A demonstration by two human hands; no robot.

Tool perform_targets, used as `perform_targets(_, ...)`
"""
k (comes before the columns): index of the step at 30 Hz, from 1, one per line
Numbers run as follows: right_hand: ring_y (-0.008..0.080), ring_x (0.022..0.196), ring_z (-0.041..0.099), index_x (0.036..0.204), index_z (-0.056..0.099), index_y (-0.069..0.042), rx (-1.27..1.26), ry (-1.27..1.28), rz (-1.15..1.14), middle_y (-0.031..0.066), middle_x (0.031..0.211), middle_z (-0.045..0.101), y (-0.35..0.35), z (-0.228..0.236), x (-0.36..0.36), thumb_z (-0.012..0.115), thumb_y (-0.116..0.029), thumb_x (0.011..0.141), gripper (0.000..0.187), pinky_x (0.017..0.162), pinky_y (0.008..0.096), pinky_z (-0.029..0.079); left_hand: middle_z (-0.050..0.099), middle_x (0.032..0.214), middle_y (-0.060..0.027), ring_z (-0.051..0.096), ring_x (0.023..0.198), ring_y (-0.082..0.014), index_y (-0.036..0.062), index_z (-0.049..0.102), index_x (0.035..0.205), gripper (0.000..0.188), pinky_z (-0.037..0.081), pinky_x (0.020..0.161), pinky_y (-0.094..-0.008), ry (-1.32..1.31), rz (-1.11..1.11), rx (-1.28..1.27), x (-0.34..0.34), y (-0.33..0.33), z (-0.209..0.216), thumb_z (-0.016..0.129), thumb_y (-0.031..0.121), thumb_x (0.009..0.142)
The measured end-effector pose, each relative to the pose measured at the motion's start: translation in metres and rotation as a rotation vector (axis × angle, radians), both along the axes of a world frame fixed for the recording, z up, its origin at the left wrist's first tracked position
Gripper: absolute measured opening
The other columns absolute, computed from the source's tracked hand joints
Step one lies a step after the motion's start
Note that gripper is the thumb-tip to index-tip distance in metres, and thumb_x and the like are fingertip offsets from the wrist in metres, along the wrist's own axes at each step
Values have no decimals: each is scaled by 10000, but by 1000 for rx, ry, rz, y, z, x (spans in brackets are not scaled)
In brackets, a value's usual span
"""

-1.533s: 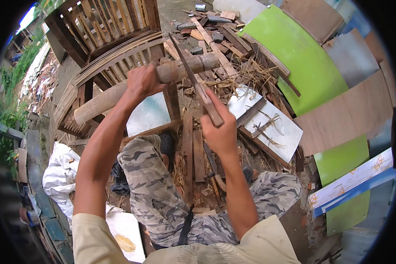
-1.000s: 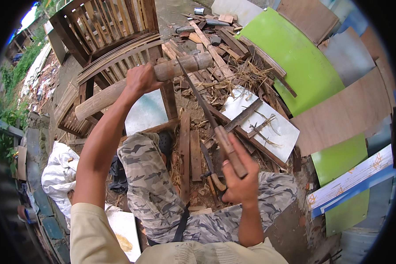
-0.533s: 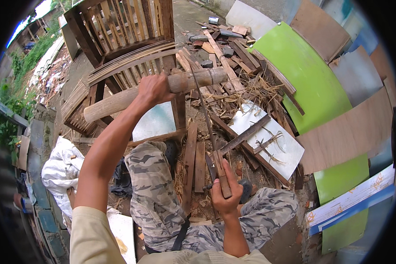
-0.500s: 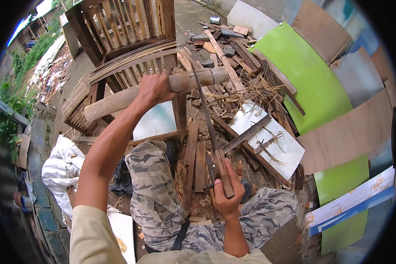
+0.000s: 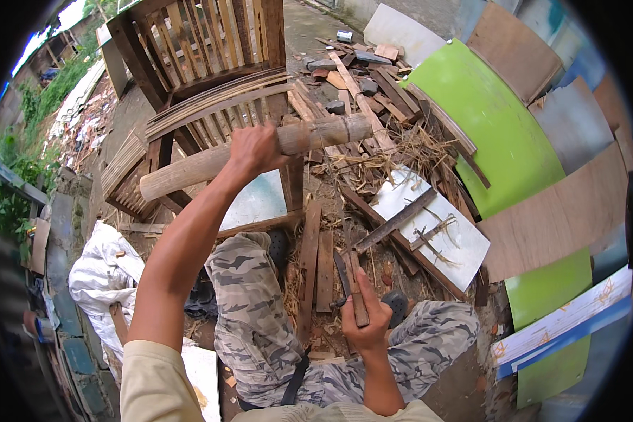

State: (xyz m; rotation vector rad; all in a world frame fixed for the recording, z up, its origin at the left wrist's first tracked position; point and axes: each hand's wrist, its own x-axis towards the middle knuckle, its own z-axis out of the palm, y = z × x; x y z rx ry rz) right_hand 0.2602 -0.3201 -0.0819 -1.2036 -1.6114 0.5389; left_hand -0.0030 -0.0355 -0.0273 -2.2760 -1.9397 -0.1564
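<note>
My left hand (image 5: 254, 149) is wrapped around a thick bamboo pole (image 5: 183, 171), which lies slantwise in front of a slatted wooden chair (image 5: 197, 67). Closer to my body, my right hand (image 5: 368, 320) grips the wooden handle (image 5: 359, 299) of a long-bladed tool. Its blade is smeared and hard to follow, so I cannot tell a saw from a machete. A dark curved metal piece (image 5: 342, 273) shows just left of the handle. My knees in camouflage trousers (image 5: 250, 295) are spread on both sides.
Broken boards and rubble (image 5: 373, 81) are heaped ahead. A white panel (image 5: 436, 225) with wood strips and straw lies to the right. Green sheets (image 5: 499, 133) and plywood (image 5: 563, 218) line the right side. A white sack (image 5: 105, 271) is at the left, beside a low block wall (image 5: 77, 352).
The blade stretched up across the bamboo pole before; now it no longer shows clearly there. My right hand is slightly lower. My left hand keeps its hold on the pole.
</note>
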Motion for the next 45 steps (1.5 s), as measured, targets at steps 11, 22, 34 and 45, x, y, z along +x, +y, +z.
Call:
perform_targets(11, 134, 652, 664, 1407, 558, 98, -48, 68, -85, 185, 1058, 760, -32, 37, 11, 628, 2, 865, 555, 624, 246, 529, 722, 742, -199, 734, 684, -327, -19, 660, 922, 734, 566, 640, -452, 7, -14, 47, -6, 2, -3, 783, 676, 718)
perform_targets(22, 76, 746, 672, 1436, 565, 42, -70, 138, -26, 156, 1110, 766, 21, 43, 10, 600, 16, 864, 574, 672, 227, 527, 720, 735, -204, 738, 678, -339, -30, 664, 916, 759, 576, 636, -460, -15, -40, 68, -1, 0, 1, 770, 696, 719)
perform_targets(34, 146, 923, 732, 1419, 583, 24, -82, 143, -20, 222, 1219, 730, 37, 62, -2, 605, 19, 855, 564, 774, 268, 556, 707, 700, -209, 727, 650, -353, -63, 658, 901, 767, 570, 623, -464, -22, -38, 64, -6, -2, -1, 793, 669, 717)
perform_targets(45, 111, 832, 715, 1452, 577, -40, -181, 174, -22, 248, 1156, 732, 19, 64, -3, 611, 27, 844, 613, 710, 284, 561, 706, 713, -235, 729, 676, -388, -55, 687, 911, 802, 582, 628, -457, -15, -74, 74, -6, 4, 2, 762, 723, 734)
